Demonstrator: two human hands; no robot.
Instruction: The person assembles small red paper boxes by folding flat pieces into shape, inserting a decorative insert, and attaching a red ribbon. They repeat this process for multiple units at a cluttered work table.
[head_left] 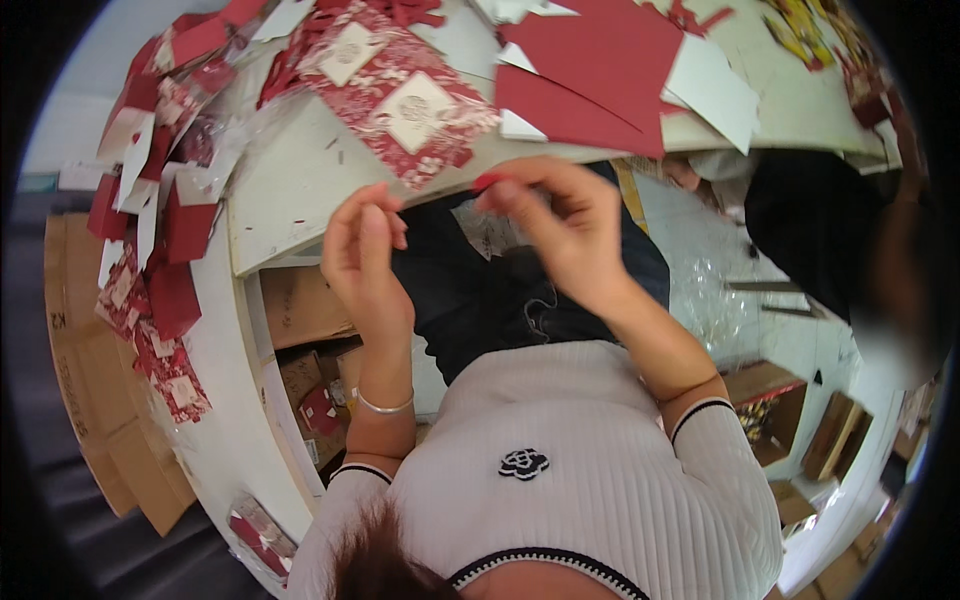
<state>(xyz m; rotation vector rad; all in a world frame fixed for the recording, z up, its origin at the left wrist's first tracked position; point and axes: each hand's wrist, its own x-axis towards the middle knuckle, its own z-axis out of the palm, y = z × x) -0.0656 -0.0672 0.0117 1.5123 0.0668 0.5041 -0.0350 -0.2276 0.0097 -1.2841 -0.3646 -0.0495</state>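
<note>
My right hand [575, 228] is held in front of the table edge, thumb and fingers pinching a small red piece [488, 182], perhaps ribbon or paper; blur hides its exact kind. My left hand [368, 245] hovers to its left, clearly apart from it. Its fingers are curled in against the thumb, and whatever they may hold is too small to make out. Just beyond both hands, flat red-and-cream floral printed paper pieces [455, 138] with pale square panels lie on the white table [285, 205], overhanging its near edge slightly.
Plain red sheets [590, 65] and white cards [712, 90] lie at the far side. Red boxes and wrapping [185, 220] crowd the left. Cardboard [90, 370] leans beyond them. At right, a person in dark clothing [805, 225] is close by; open cartons [765, 410] stand on the floor.
</note>
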